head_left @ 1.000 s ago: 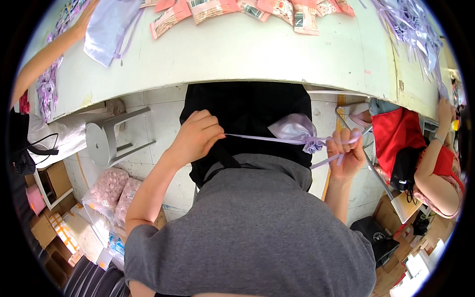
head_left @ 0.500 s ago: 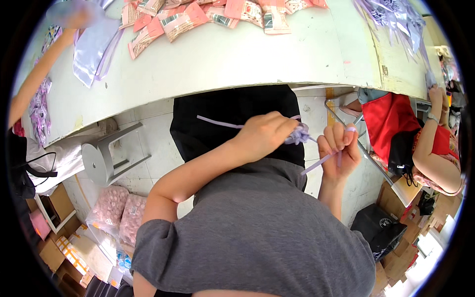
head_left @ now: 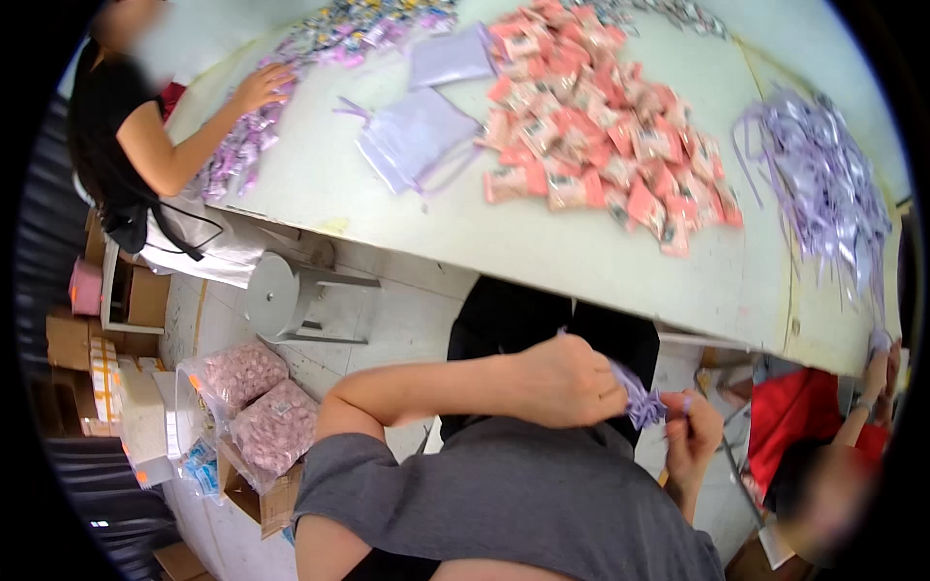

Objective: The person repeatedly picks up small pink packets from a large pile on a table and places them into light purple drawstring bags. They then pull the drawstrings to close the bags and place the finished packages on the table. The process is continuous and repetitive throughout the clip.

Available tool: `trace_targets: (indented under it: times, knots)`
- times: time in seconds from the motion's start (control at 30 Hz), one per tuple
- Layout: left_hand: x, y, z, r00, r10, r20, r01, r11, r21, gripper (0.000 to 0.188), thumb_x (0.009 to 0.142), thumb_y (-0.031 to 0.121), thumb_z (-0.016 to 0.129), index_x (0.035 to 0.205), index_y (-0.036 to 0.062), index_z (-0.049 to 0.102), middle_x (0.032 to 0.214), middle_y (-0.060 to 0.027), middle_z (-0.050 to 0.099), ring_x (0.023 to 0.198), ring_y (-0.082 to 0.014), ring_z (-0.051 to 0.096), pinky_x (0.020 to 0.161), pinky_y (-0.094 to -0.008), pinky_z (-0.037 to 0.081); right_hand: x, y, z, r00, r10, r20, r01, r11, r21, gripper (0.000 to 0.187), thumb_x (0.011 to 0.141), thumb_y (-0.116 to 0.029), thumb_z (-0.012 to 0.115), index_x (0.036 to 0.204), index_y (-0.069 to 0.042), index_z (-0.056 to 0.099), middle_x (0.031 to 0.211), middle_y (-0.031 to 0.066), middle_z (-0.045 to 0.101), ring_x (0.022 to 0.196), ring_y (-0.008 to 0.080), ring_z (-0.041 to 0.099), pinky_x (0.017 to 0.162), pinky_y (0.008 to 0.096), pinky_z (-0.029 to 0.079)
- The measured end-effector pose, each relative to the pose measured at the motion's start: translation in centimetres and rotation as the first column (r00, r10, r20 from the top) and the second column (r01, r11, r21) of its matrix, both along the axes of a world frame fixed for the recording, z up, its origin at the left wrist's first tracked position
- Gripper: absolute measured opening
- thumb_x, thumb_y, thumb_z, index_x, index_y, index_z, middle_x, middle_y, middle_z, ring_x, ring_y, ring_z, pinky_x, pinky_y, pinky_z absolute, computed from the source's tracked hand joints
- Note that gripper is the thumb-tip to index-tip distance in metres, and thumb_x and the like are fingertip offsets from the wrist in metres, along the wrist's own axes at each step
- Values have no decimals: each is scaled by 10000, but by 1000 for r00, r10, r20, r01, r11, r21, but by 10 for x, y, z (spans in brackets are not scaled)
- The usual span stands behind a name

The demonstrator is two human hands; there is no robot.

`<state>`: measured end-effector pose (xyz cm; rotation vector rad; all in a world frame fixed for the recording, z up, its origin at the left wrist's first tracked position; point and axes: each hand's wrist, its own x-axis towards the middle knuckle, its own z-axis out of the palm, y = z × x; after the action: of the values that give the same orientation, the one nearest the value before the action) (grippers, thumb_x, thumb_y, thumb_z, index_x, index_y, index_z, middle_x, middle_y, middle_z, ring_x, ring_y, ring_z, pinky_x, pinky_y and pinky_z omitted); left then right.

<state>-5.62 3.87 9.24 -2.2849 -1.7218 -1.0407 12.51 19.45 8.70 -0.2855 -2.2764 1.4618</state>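
Observation:
Over my lap, in front of the table edge, I hold a small lavender satin drawstring pouch (head_left: 637,397) between my hands. My left hand (head_left: 567,382) is closed around its body, which is mostly hidden by the fingers. My right hand (head_left: 694,431) pinches at the gathered neck and the thin ribbon there. The pouch's neck is bunched into frills. What fills the pouch, if anything, cannot be seen.
On the white table (head_left: 387,228) lie flat lavender pouches (head_left: 417,140), a heap of pink packets (head_left: 620,136) and a pile of lavender pouches (head_left: 823,184). At left a co-worker's hand (head_left: 263,87) rests by small purple packets. A grey stool (head_left: 281,298) stands below.
My view has swung, showing more of the table. My right hand has come closer to the pouch's neck, and less loose ribbon shows. The left co-worker's hand is now at the purple packets.

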Motion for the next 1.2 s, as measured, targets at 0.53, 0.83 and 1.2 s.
trace_targets:
  times: [0.53,0.83,1.2]
  knots:
    - [-233,-153,12,556,793,-250,-831,528,-174,380,693,-70,573,1042,71,624,1151,-138,583,1069,-333,528,884,-391,435,-94,465,77,609,-774,-176,336,50,941,324,817,-143,526,1127,-53,545,1019,229,572,945,415,564,788,462,468]
    - [-198,-139,-10,391,909,-144,-914,401,51,187,668,-60,618,828,34,631,722,-81,572,658,-273,547,584,-359,438,-380,274,53,998,-44,-49,66,584,809,325,785,-107,627,1103,-50,593,1153,149,561,1069,324,532,903,398,438]
    - [-195,-131,10,320,936,148,-932,339,-125,169,666,-110,613,784,9,637,656,-83,594,532,-180,548,471,-262,411,-543,266,-43,986,134,-99,-11,646,763,460,768,-172,658,1207,-98,539,1067,113,577,926,288,563,794,401,448]
